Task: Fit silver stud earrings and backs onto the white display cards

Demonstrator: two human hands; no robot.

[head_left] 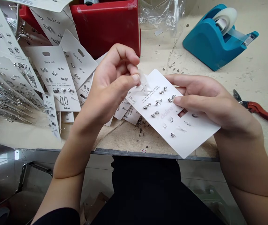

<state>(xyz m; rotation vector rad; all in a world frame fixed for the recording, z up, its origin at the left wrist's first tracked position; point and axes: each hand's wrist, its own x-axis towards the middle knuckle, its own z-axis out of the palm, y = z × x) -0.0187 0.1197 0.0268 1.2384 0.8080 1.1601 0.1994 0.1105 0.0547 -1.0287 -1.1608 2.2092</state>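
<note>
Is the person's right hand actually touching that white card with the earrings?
Touching. The head view shows the right hand gripping the card, with the thumb laid on its upturned face.

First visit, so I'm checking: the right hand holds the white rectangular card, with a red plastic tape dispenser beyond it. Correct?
Almost: the head view shows a teal plastic tape dispenser, not a red one, beyond the white rectangular card that the right hand holds.

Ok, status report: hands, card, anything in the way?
Left hand pinching translucent strip. Right hand gripping white card. Loose metal bits on table, none blocking the card.
</note>
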